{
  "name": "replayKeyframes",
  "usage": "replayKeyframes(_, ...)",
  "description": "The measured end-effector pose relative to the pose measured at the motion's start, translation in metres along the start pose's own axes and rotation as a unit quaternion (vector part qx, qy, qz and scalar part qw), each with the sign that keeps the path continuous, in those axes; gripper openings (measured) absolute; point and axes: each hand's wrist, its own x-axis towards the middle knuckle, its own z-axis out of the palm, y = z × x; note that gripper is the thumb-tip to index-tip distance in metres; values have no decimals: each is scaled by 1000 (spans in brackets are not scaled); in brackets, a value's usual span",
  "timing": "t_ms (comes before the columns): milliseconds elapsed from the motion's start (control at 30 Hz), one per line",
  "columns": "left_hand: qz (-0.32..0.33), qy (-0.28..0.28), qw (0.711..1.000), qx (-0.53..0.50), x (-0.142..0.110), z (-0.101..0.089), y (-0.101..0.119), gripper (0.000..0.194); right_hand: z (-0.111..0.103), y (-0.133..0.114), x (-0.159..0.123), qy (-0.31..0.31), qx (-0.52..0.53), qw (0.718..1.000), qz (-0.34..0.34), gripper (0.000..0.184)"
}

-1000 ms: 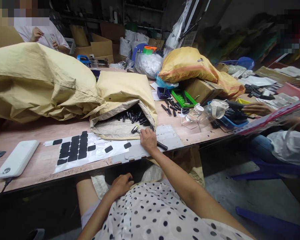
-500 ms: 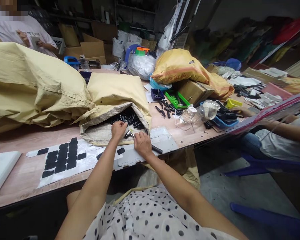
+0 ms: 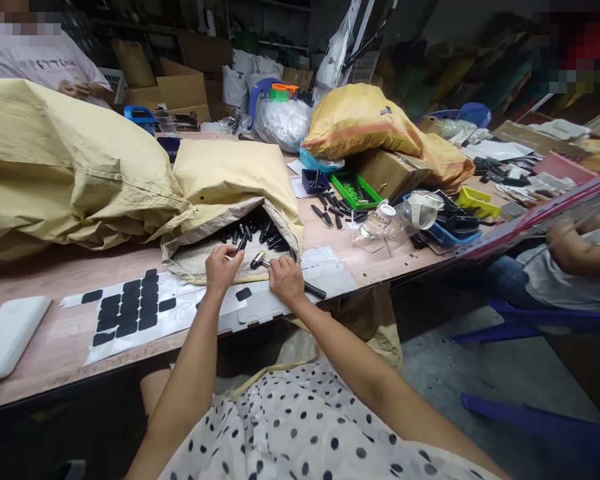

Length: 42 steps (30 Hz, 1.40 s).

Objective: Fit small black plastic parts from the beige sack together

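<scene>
An open tan woven sack (image 3: 215,193) lies on the wooden table (image 3: 55,280), its mouth showing several short black cylindrical parts (image 3: 260,233). My left hand (image 3: 223,267) is closed around one black part at the sack's mouth. My right hand (image 3: 286,280) is closed on a long tool with a black handle and metal tip (image 3: 265,261), resting on a grey sheet (image 3: 330,267) at the table's front edge.
A white sheet with several black pads (image 3: 130,308) and a white power bank (image 3: 7,333) lie to the left. Green (image 3: 355,193), blue (image 3: 453,233) and yellow trays (image 3: 477,200) and clear jars (image 3: 380,220) crowd the right. Another person (image 3: 565,260) sits right; one more stands far left (image 3: 35,60).
My left hand rose from my lap to the sack's mouth, then drew back a little holding a black part. My right hand stayed on the tool.
</scene>
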Motion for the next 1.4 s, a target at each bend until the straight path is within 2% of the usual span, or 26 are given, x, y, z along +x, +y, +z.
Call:
replayKeyframes(67,56,-63,996,-38,-25,-12,-10,20,-1,-1,1,-6,1,1000,4,17)
replayKeyframes(133,100,-131,985,-41,-47,-16,-17,19,-1,-1,1,-11,2,1000,7,18)
replayKeyframes(200,118,-156,981,-15,-63,-12,-18,14,-2,-1,1,-14,3,1000,10,18)
replayKeyframes(367,114,-113,985,60,-73,3,-14,15,-1,2,0,-11,11,1000,9,19)
replayKeyframes(467,127,-115,983,69,-72,5,-14,16,-1,6,2,-9,22,1000,5,19)
replayKeyframes(633,108,-104,986,70,-73,4,-15,17,-7,11,0,1,85,996,25,25)
replayKeyframes(767,105,-91,988,61,-73,6,-15,16,-16,12,-19,50,174,981,65,32)
replayKeyframes(900,90,-93,991,46,-71,8,-17,15,-24,7,-42,47,237,969,49,33)
replayKeyframes(1033,85,-104,990,35,-70,8,-19,16,-30,1,-52,45,239,970,30,32)
replayKeyframes(1300,69,-112,991,31,-68,7,-16,15,-27,0,-51,19,193,981,23,31)
replayKeyframes(1400,65,-116,991,29,-69,7,-14,14,-31,-1,-49,33,206,978,16,32)
